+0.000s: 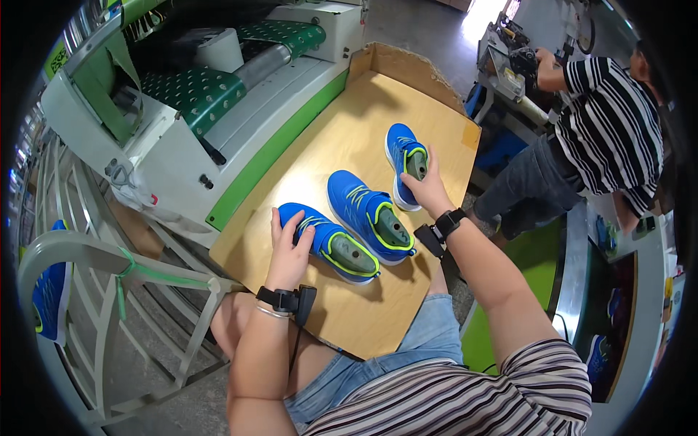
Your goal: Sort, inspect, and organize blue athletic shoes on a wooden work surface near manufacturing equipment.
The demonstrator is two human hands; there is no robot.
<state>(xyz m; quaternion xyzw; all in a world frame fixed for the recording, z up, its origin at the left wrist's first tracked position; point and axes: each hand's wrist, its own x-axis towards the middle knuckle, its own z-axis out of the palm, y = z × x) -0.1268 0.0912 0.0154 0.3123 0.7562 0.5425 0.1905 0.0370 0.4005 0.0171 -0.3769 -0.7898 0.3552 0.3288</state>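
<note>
- The left hand [288, 254] lies spread over the forefoot of a bright blue sports shoe with lime-green collar trim, the left shoe [311, 221]; its fingers touch the upper, but whether they truly grip I cannot tell
- The right hand [430, 190] grasps a matching blue shoe, the right shoe [398, 144], around the heel end, thumb on one side and fingers on the other
- A third matching blue shoe, the middle shoe [352, 198], stands between these two, apart from both hands
- All three are on a pale wood-topped bench [291, 309]: the left shoe closest to its near edge, the right shoe towards its right edge
- Each holds a dull green foot-shaped insert, and the right shoe's toe points to the far edge, where a torn brown cardboard border [407, 69] stands
- Along the bench's left edge runs a white machine with a green side strip [280, 142]
</note>
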